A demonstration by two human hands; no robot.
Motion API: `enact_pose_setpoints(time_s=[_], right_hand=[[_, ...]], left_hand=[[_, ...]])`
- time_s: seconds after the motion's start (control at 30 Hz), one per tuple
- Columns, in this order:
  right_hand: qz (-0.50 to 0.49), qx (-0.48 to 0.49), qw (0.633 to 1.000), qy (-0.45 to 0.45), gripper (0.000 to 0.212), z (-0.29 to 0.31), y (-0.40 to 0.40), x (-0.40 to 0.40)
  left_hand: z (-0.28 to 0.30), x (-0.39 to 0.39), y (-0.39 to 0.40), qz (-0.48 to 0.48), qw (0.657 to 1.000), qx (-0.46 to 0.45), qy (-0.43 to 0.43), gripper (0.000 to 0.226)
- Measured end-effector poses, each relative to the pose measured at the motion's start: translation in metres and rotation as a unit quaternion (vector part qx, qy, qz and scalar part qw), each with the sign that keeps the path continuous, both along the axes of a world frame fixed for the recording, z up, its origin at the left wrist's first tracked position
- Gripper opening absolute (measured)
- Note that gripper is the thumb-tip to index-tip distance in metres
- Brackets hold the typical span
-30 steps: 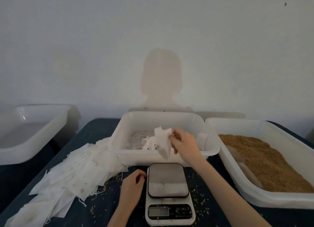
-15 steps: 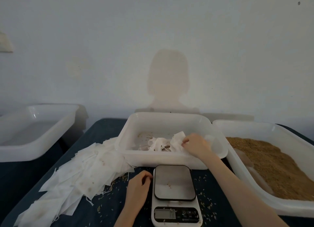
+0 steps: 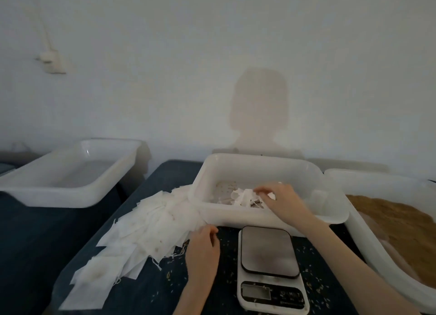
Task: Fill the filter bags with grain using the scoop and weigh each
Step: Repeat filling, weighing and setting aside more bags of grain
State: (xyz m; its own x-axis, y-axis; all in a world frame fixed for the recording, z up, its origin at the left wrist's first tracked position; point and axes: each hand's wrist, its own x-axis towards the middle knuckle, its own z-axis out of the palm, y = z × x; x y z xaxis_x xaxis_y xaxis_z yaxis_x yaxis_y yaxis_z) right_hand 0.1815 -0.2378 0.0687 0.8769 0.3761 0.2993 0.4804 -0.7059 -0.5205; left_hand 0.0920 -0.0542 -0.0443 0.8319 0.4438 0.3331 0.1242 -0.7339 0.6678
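A heap of flat white filter bags (image 3: 151, 234) fans over the dark table at the left. More crumpled white bags (image 3: 243, 196) lie in the middle white tray (image 3: 259, 161). My right hand (image 3: 280, 200) is inside that tray, palm down, fingers spread on the crumpled bags. My left hand (image 3: 203, 248) rests on the table with curled fingers, at the near edge of the flat heap, left of the scale. The digital scale (image 3: 269, 251) stands in front of the tray with its platform bare. Brown grain (image 3: 401, 222) fills the right tray (image 3: 349, 175). No scoop shows.
A third white tray (image 3: 70, 173) stands at the far left on a separate dark surface, with nothing visible in it. Loose grains are scattered on the table around the scale. A plain wall rises right behind the trays.
My right hand lowered the white bag it was holding up into the middle tray and now lies flat on the bags there. My left hand shifted slightly toward the flat heap.
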Motion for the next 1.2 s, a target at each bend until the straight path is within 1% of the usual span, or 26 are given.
enact_pose_setpoints(time_s=[0.1, 0.13, 0.23, 0.3, 0.4, 0.47, 0.53, 0.6, 0.63, 0.7, 0.77, 0.8, 0.87, 0.93, 0.97, 1.0, 1.03, 1.13, 1.2], right_hand=[[0.040, 0.010, 0.999, 0.000, 0.021, -0.001, 0.016, -0.015], [0.055, 0.014, 0.998, -0.005, 0.021, -0.003, 0.021, -0.020], [0.098, 0.027, 0.995, 0.005, 0.021, -0.010, 0.035, -0.034], [0.116, 0.023, 0.993, 0.021, 0.021, -0.017, 0.042, -0.040], [0.128, 0.023, 0.991, 0.041, 0.022, -0.025, 0.050, -0.047], [0.133, 0.027, 0.989, 0.053, 0.023, -0.029, 0.053, -0.050], [0.137, 0.030, 0.988, 0.064, 0.024, -0.032, 0.053, -0.054], [0.141, 0.037, 0.986, 0.076, 0.024, -0.035, 0.053, -0.058], [0.143, 0.040, 0.985, 0.086, 0.024, -0.037, 0.054, -0.060], [0.148, 0.036, 0.982, 0.112, 0.023, -0.041, 0.057, -0.064], [0.151, 0.043, 0.977, 0.146, 0.021, -0.045, 0.063, -0.070], [0.148, 0.059, 0.973, 0.169, 0.021, -0.047, 0.067, -0.073], [0.138, 0.118, 0.952, 0.245, 0.021, -0.047, 0.077, -0.079], [0.131, 0.206, 0.906, 0.346, 0.025, -0.045, 0.086, -0.085], [0.126, 0.249, 0.880, 0.385, 0.026, -0.043, 0.089, -0.087], [0.120, 0.287, 0.860, 0.405, 0.026, -0.042, 0.091, -0.089], [0.111, 0.319, 0.847, 0.409, 0.025, -0.041, 0.092, -0.090], [0.071, 0.392, 0.836, 0.378, 0.019, -0.040, 0.091, -0.090], [0.059, 0.411, 0.834, 0.363, 0.017, -0.039, 0.086, -0.087]], left_hand=[[0.004, -0.007, 0.030, 0.082, 0.994, 0.065, -0.024, 0.013], [0.004, -0.009, 0.041, 0.103, 0.990, 0.094, -0.017, 0.016], [0.000, -0.016, 0.066, 0.107, 0.978, 0.169, 0.055, 0.014], [-0.001, -0.019, 0.074, 0.089, 0.977, 0.179, 0.077, 0.015], [0.004, -0.022, 0.077, 0.083, 0.977, 0.185, 0.071, 0.021], [0.010, -0.025, 0.076, 0.100, 0.980, 0.162, 0.053, 0.019], [0.020, -0.028, 0.074, 0.125, 0.987, 0.103, 0.011, 0.014], [0.033, -0.031, 0.072, 0.134, 0.989, 0.015, -0.054, 0.009], [0.041, -0.032, 0.071, 0.133, 0.986, -0.039, -0.090, 0.009], [0.057, -0.033, 0.070, 0.124, 0.968, -0.165, -0.144, 0.009], [0.072, -0.033, 0.068, 0.109, 0.936, -0.291, -0.167, 0.010], [0.078, -0.033, 0.065, 0.097, 0.913, -0.357, -0.174, 0.012], [0.087, -0.031, 0.057, 0.062, 0.850, -0.488, -0.186, 0.016], [0.089, -0.028, 0.047, 0.023, 0.779, -0.596, -0.193, 0.016], [0.089, -0.027, 0.043, 0.012, 0.754, -0.629, -0.191, 0.016], [0.087, -0.026, 0.039, 0.008, 0.740, -0.647, -0.185, 0.018], [0.085, -0.025, 0.036, 0.011, 0.731, -0.659, -0.180, 0.019], [0.078, -0.023, 0.027, 0.027, 0.707, -0.684, -0.176, 0.021], [0.075, -0.023, 0.023, 0.040, 0.697, -0.696, -0.168, 0.020]])
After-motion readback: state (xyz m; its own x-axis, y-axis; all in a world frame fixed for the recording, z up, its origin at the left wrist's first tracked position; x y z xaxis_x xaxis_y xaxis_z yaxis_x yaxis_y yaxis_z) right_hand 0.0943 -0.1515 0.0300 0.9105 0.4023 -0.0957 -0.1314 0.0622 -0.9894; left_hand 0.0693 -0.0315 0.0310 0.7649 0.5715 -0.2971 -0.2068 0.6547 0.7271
